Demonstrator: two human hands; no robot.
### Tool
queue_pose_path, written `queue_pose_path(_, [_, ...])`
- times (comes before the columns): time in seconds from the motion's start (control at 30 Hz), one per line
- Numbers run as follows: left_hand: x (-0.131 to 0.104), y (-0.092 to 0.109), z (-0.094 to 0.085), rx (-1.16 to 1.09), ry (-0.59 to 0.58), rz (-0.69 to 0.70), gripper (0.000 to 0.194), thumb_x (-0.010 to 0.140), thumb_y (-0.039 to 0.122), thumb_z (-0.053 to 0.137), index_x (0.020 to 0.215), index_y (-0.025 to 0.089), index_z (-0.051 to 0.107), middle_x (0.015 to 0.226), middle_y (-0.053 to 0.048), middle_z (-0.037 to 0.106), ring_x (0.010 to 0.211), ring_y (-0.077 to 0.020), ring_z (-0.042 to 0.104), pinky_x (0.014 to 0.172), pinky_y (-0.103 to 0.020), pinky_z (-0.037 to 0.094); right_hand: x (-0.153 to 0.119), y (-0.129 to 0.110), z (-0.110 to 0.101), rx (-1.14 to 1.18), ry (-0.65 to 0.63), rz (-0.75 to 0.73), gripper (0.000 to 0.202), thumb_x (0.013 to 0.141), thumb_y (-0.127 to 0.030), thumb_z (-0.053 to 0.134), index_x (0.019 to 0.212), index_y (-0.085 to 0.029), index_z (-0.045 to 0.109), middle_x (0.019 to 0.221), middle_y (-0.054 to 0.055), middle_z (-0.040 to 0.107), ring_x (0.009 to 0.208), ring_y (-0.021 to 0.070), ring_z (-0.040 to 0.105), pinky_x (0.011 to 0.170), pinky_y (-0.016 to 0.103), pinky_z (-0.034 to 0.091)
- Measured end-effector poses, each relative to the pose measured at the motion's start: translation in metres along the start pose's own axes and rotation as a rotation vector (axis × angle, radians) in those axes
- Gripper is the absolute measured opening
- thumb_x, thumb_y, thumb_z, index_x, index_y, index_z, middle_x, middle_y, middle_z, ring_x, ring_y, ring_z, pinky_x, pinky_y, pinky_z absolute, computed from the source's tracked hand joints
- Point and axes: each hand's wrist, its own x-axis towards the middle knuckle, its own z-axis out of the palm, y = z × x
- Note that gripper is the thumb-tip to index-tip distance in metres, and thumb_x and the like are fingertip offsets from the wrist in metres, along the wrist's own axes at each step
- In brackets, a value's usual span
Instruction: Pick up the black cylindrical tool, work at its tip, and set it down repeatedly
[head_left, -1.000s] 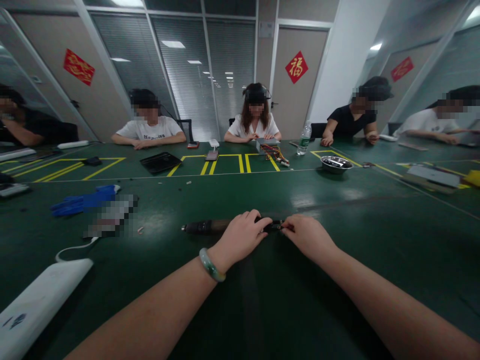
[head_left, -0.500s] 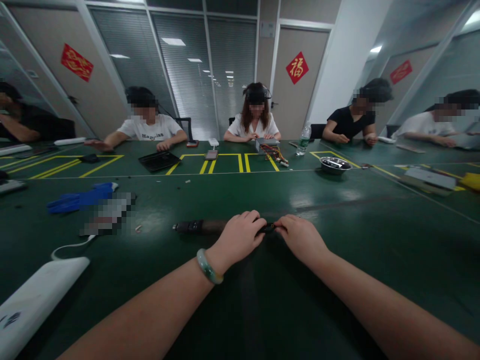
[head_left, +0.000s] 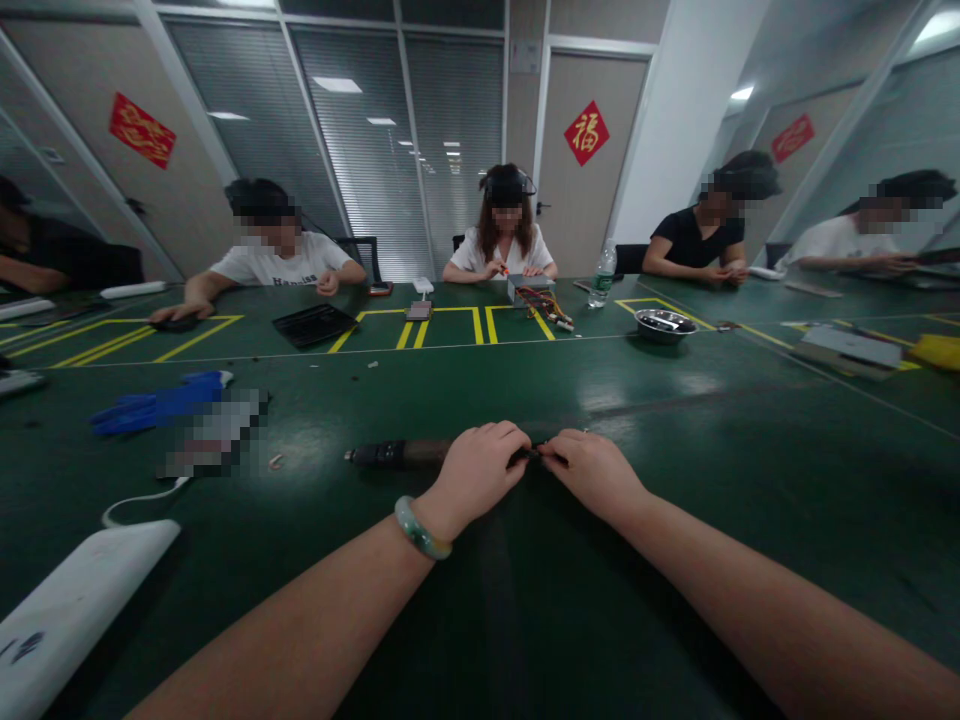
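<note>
A long, dark electric screwdriver (head_left: 382, 455) lies sideways on the green table, its small silver tip pointing left. My left hand (head_left: 484, 468), with a jade-coloured bangle (head_left: 422, 530) at the wrist, is closed over its right-hand part. Right beside it, my right hand (head_left: 589, 470) pinches at the tool's right end with fingertips pressed together. The two hands almost meet, so whatever small part sits between those fingers is mostly hidden.
At left are a blue glove (head_left: 161, 402), a pixelated flat device (head_left: 214, 435) and a cabled white power bank (head_left: 86, 610). Across the table sit several people, a black tray (head_left: 313, 325), a wired metal box (head_left: 529, 290), a bottle (head_left: 602, 275) and a steel bowl (head_left: 664, 326).
My right hand has shifted slightly left, narrowing the gap to my left hand. The screwdriver stays in place. A person across at left now has a hand on a dark object.
</note>
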Motion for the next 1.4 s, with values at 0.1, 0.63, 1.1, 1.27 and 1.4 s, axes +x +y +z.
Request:
queue_pose_path(0.1, [0.000, -0.001, 0.001, -0.011, 0.005, -0.004, 0.009, 0.088, 0.026, 0.058, 0.097, 0.023, 0.059, 0.099, 0.000, 0.060, 0.091, -0.0177, 0.057, 0.080, -0.033, 0.046, 0.000, 0.000, 0.001, 0.028, 0.004, 0.011, 0.010, 0.088, -0.019, 0.058, 0.086, -0.020, 0.068, 0.085, 0.000, 0.066, 0.079, 0.0143, 0.060, 0.072, 0.026, 0.044])
queue_pose_path(0.63, [0.002, 0.000, 0.002, 0.014, -0.006, -0.039, 0.012, 0.088, 0.027, 0.059, 0.098, 0.023, 0.059, 0.098, -0.001, 0.063, 0.090, -0.0186, 0.060, 0.082, -0.034, 0.047, 0.004, -0.003, 0.006, -0.119, 0.047, -0.074, 0.016, 0.093, -0.022, 0.053, 0.088, -0.021, 0.068, 0.085, 0.001, 0.063, 0.077, 0.0135, 0.058, 0.070, 0.024, 0.043])
queue_pose_path(1.1, [-0.001, 0.003, -0.003, -0.019, 0.032, -0.036, 0.036, 0.087, 0.023, 0.059, 0.120, 0.023, 0.048, 0.112, -0.004, 0.062, 0.103, -0.0214, 0.060, 0.091, -0.039, 0.047, 0.013, 0.008, 0.010, -0.147, -0.040, -0.119, 0.016, 0.093, -0.020, 0.052, 0.102, -0.019, 0.065, 0.110, 0.008, 0.067, 0.106, 0.0214, 0.061, 0.094, 0.037, 0.047])
queue_pose_path(1.27, [-0.003, 0.003, -0.007, -0.021, 0.043, 0.024, 0.042, 0.086, 0.026, 0.061, 0.126, 0.022, 0.046, 0.121, -0.005, 0.060, 0.115, -0.0213, 0.055, 0.104, -0.041, 0.039, 0.019, 0.004, 0.008, -0.165, -0.101, -0.203, 0.014, 0.092, -0.013, 0.048, 0.096, -0.014, 0.061, 0.097, 0.009, 0.065, 0.093, 0.0202, 0.061, 0.087, 0.033, 0.047])
queue_pose_path(1.4, [-0.008, 0.002, -0.014, -0.023, 0.049, 0.077, 0.052, 0.089, 0.030, 0.058, 0.137, 0.023, 0.038, 0.134, -0.005, 0.053, 0.127, -0.0210, 0.046, 0.113, -0.043, 0.028, 0.029, 0.017, 0.005, -0.117, -0.086, -0.210, 0.019, 0.094, -0.015, 0.043, 0.099, -0.014, 0.061, 0.100, 0.012, 0.063, 0.097, 0.0196, 0.059, 0.090, 0.032, 0.041])
